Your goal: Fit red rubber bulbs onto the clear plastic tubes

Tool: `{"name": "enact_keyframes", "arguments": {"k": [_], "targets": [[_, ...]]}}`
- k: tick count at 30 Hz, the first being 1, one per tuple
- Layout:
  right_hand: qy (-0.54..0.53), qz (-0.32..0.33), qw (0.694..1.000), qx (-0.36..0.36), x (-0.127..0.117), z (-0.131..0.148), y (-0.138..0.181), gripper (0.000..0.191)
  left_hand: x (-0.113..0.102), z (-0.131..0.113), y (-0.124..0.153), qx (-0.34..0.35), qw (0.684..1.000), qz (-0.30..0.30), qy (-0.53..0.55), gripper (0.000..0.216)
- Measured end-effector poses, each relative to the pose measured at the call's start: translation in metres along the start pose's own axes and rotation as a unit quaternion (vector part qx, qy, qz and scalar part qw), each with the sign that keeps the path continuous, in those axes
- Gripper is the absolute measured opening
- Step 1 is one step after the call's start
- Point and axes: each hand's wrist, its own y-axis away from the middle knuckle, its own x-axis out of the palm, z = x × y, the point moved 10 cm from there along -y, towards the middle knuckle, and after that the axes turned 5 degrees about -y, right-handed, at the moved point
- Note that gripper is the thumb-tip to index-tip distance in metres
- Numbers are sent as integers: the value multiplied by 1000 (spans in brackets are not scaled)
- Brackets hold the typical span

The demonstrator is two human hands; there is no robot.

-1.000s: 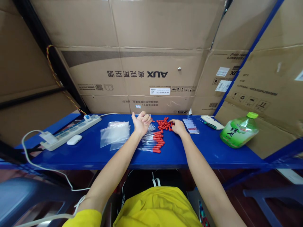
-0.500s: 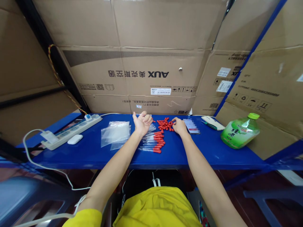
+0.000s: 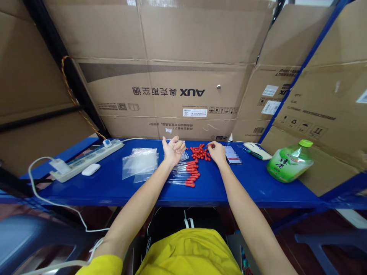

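My left hand [image 3: 173,151] is turned palm up above the glass tubes [image 3: 184,156], its fingers curled in and its thumb apart. Whatever lies in those fingers is too small or hidden to make out. At the right edge of the pile of red rubber bulbs [image 3: 200,152], my right hand [image 3: 217,153] pinches a single red rubber bulb [image 3: 212,146] between thumb and fingertips. Nearer the front edge, several glass droppers [image 3: 183,173] lie in a rough row, red bulbs pointing right, partly behind my left wrist.
Clear plastic bags [image 3: 140,164] lie left of my left forearm. Further left are a power strip [image 3: 91,156] and a white case [image 3: 91,169]. To the right are a phone [image 3: 233,154], a green-handled screwdriver [image 3: 254,154] and a green tea bottle [image 3: 289,162]. Cardboard [image 3: 172,76] walls the back.
A red bulb now shows in my right hand's pinch, and that hand has shifted slightly. My left hand stays nearly in place, with its fingers curled a little differently.
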Motion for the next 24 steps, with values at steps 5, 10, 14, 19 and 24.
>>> {"name": "enact_keyframes", "arguments": {"k": [5, 10, 14, 19, 24], "targets": [[-170, -15, 985, -16, 1, 9, 0, 22, 4, 3, 1, -16, 998, 12, 53, 67], [-264, 38, 959, -96, 11, 48, 12, 27, 11, 7, 3, -33, 995, 35, 84, 67], [-315, 86, 936, -133, 20, 77, 29, 28, 16, 12, 5, -55, 994, 46, 79, 67], [-366, 117, 914, -131, 30, 92, 42, 28, 21, 15, 7, -65, 994, 54, 67, 68], [-418, 128, 893, -105, 34, 93, 44, 30, 26, 14, 8, -62, 993, 79, 55, 70]]}}
